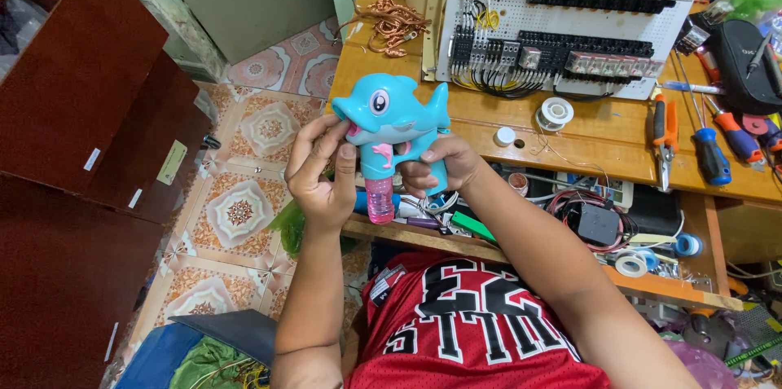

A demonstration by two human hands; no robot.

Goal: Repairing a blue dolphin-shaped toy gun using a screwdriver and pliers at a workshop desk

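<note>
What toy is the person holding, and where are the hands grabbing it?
A blue dolphin toy gun. The right hand wraps its handle; the left hand fingers touch its open mouth at the front.

I wear a sleeveless red mesh jersey (pixel 481 332) with large black block lettering outlined in white across the chest. Both my arms are bare from shoulder to wrist. My left hand (pixel 319 173) and right hand (pixel 444 165) carry no gloves, rings or watch.

Bright, even light, soft shadows, sharp focus, wide-angle bending at edges
</note>
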